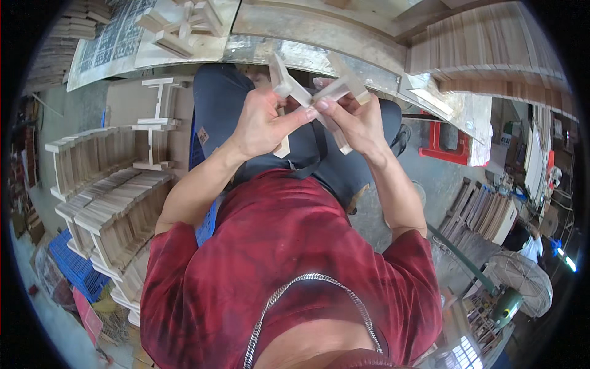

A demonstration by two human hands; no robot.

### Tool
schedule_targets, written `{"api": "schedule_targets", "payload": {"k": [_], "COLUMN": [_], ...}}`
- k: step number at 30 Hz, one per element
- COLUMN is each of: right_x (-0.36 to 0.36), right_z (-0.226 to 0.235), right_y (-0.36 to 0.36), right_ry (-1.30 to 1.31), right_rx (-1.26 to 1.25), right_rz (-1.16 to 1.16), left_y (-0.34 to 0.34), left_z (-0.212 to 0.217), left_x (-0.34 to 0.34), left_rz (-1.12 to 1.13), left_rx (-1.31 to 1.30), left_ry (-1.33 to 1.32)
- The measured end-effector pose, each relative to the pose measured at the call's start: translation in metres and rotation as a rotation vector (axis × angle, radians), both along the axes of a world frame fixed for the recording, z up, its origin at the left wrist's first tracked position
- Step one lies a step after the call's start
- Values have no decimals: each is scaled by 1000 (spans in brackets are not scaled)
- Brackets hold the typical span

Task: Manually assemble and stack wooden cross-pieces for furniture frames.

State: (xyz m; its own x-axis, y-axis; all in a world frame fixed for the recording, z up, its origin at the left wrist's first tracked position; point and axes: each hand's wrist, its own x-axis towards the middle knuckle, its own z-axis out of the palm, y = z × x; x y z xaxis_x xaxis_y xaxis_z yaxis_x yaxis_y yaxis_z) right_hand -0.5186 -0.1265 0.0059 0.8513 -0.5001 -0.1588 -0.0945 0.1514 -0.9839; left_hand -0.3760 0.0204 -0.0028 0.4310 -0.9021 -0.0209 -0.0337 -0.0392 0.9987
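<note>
Over my lap, just in front of the bench edge, both hands grip a pale wooden frame [300, 93] made of short pieces that cross in an X, with blocks at their ends. My left hand [261, 120] is closed round its left side, thumb pointing in toward the crossing. Its right side is in my right hand [356, 123], whose thumb presses close to the middle. The two thumbs almost meet there. Some of the frame's outer ends look smeared by motion, and the fingers behind it are partly hidden.
A similar wooden frame [184, 27] lies on the workbench [276, 52] at the far left. Stacked wooden frames [117, 203] stand on my left, near a blue crate [77, 261]. Rows of wooden slats [485, 46] fill the far right. A red stool [445, 144] and a fan [519, 286] are on my right.
</note>
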Motion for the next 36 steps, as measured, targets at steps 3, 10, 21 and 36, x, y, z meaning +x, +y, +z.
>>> {"api": "schedule_targets", "payload": {"k": [3,10,21,36], "right_x": [0,12,14,-14], "right_z": [0,-35,-36,-9], "right_y": [5,-6,-30,-10], "right_ry": [-3,97,239,-37], "right_rx": [-7,-10,110,-732], "right_rz": [-24,19,48,-229], "left_y": [7,0,-15,-2], "left_z": [-1,-37,-38,-14], "left_x": [1,2,14,31], "left_rz": [-5,60,85,-78], "left_rx": [-21,12,-11,-314], "left_ry": [70,141,235,219]}}
